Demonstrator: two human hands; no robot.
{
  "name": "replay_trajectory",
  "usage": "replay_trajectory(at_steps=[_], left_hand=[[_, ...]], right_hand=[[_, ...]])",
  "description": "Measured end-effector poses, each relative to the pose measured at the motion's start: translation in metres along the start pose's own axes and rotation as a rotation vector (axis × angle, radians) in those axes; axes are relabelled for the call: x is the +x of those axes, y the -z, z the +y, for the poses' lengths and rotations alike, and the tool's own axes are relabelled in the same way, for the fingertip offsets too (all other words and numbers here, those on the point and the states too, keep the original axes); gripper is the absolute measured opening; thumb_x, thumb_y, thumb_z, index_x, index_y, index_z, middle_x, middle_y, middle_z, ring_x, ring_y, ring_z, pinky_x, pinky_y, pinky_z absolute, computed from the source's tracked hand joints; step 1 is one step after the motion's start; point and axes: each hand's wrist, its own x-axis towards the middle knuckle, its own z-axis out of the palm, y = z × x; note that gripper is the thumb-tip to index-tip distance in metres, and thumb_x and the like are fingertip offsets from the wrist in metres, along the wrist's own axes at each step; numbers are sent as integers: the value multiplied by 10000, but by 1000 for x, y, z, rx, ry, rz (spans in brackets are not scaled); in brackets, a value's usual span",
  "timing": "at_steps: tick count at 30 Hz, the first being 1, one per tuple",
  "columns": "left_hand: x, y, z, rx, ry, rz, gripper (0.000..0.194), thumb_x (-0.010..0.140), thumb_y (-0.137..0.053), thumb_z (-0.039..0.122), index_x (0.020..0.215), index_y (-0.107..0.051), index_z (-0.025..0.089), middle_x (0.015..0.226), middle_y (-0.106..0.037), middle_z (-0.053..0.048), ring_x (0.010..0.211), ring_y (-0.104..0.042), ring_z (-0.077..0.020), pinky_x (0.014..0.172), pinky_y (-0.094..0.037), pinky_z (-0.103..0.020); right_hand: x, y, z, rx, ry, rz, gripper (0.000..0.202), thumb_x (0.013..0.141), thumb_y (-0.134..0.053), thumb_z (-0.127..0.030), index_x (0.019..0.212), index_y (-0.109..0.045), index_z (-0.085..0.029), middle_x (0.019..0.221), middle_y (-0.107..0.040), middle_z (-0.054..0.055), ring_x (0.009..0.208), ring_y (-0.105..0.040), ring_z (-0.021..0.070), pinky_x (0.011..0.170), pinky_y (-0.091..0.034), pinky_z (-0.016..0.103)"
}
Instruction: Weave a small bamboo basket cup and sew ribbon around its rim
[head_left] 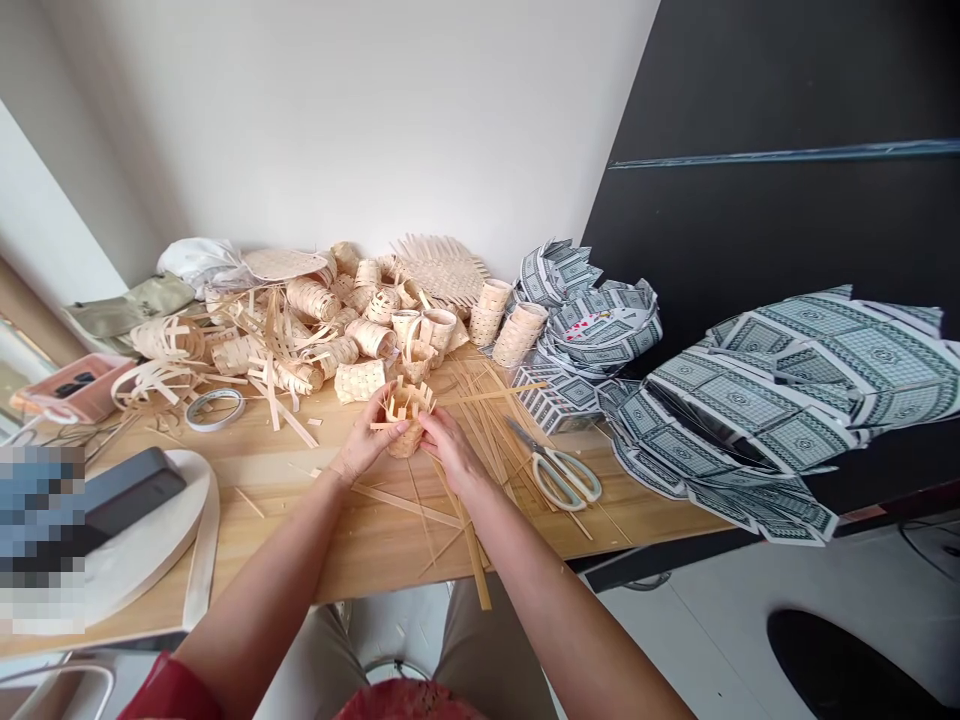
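Observation:
A small woven cup (405,440) of pale strips is held over the front of the wooden table, with short strip ends standing up around its rim. My left hand (365,437) grips its left side, the thumb across the front. On the right side, my right hand (444,440) has its fingers closed against the cup wall. A long flat strip (471,550) runs from near my right hand down past the table's front edge. Just behind the cup stands another small woven cup (418,358). The fingertips behind the cup are partly hidden.
Scissors (559,470) and loose strips (491,430) lie to the right. Woven pieces (311,300) are heaped behind. A tape roll (215,409), a pink tray (82,385) and a round white board (150,545) are at left. Folded-card pieces (720,400) fill the right side.

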Motion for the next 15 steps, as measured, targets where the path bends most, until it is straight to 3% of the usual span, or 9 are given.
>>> replay_trajectory(at_steps=[8,12,15], left_hand=[[8,-1,-18,-35,-153,119,715,611,-723,457,1209,-450,175,1227,-523,-123,1072,-533,-247,917,-438,-373],[8,2,-13,-13,-134,168,672,621,-718,441,1186,-471,172,1190,-550,-110,1025,-554,-229,878,-452,-348],[6,2,-5,-32,-84,149,648,629,-716,415,1180,-479,170,1141,-579,-96,966,-570,-207,824,-469,-317]], right_hand=[[-3,2,6,-124,199,77,337,759,-507,-480,943,-602,-214,985,-650,65,912,-605,218,747,-487,342],[-10,7,-1,-253,394,224,180,734,-563,-356,815,-594,-198,918,-605,66,892,-556,204,811,-446,353],[-13,5,-14,-425,618,164,96,768,-527,-253,766,-611,-206,896,-590,51,880,-547,178,816,-438,315]])
